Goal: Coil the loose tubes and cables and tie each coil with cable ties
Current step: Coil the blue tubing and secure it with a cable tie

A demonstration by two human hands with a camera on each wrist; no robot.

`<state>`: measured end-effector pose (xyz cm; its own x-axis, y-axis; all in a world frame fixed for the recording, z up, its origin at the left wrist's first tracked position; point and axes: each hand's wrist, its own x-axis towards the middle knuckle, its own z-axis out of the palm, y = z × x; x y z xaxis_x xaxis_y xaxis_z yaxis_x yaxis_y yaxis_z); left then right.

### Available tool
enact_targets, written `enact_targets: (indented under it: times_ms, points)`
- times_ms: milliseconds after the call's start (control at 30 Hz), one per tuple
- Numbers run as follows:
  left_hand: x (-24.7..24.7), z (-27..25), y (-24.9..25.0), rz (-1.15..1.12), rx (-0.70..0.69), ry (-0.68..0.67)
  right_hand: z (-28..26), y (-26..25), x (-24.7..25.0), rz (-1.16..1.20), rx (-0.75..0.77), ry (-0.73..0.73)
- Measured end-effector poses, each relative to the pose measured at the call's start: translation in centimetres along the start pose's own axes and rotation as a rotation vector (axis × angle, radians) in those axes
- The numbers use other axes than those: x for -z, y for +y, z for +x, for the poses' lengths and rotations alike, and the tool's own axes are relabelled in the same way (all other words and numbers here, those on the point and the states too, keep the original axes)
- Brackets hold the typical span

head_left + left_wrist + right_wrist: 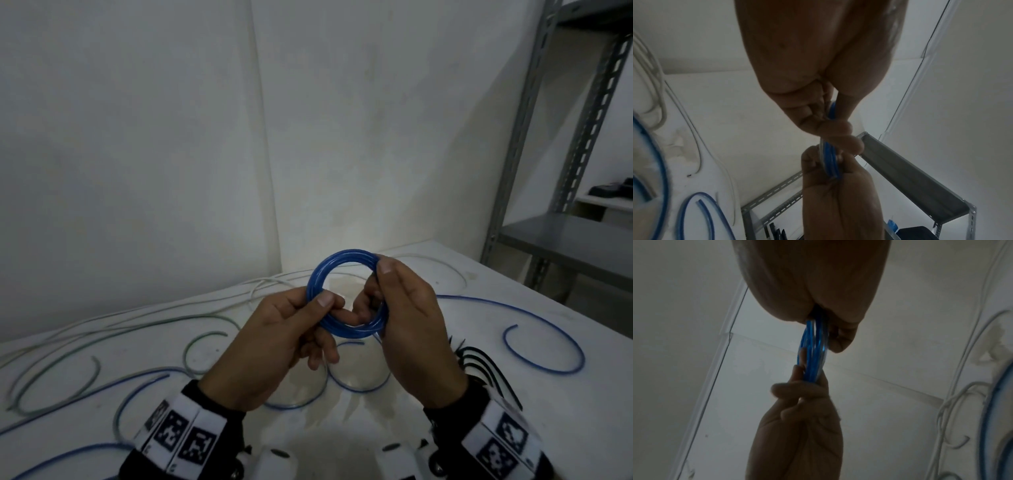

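Holding steady up front: in the head view a blue tube coil [347, 293] of several turns is lifted clear of the white surface [428, 394], standing nearly upright with its open ring facing the camera. The left hand [274, 342] pinches the coil's lower-left arc, thumb across the front, fingers curled behind. The right hand [407, 322] clamps the right arc, thumb on the upper right, fingers hooked through the ring. Black cable ties [479, 365] lie on the surface just right of the coil and below it, hard by the right wrist, so that hand looks the nearer one to fetch a tie, with the left hand keeping the turns together. No tie shows on the coil yet. Loose blue tube [544, 346] curls on the surface right of the coil, and greyish tube [205, 342] and white cable [270, 282] trail off to its left.

Over to the left wrist view: the coil comes edge-on, blue strands stacked tight, left hand above pinching them, right hand below gripping the opposite arc. A grey metal shelf rack [910, 175] stands beyond the coil.

Right wrist view now: edge-on again, right hand at the top squeezing the strands, left hand below wrapped round them. More loose tubing lies blurred off to the coil's right.
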<state>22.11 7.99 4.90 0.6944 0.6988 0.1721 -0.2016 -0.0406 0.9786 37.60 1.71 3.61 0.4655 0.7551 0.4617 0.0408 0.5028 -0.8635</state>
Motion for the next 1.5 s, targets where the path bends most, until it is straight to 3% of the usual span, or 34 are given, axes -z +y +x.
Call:
enact_targets:
  times_ms: [100, 467, 867, 1067, 1267, 1500]
  points:
    - [-0.1, 0.2, 0.0, 0.011, -0.003, -0.032, 0.3, -0.4, -0.6, 0.136, -0.052, 0.072]
    - [1.1, -0.4, -0.5, 0.13, 0.038, -0.094, 2.3, 0.4, -1.7, 0.133, -0.331, 0.144]
    - [2.4, -1.2, -0.6, 0.083, 0.025, -0.073, 2.6, 0.3, -2.8, 0.137, -0.342, 0.01]
    - [3.2, -1.7, -0.4, 0.119, 0.018, -0.049, 2.8, 0.3, -3.0, 0.116, -0.336, 0.009]
    - [5.0, -2.2, 1.0, 0.207, 0.03, -0.067, 2.8, -0.2, -2.9, 0.09, -0.287, -0.081]
    - [5.6, -1.7, 2.1, 0.186, -0.082, 0.035, 2.6, 0.0, -3.9, 0.142, -0.255, -0.24]
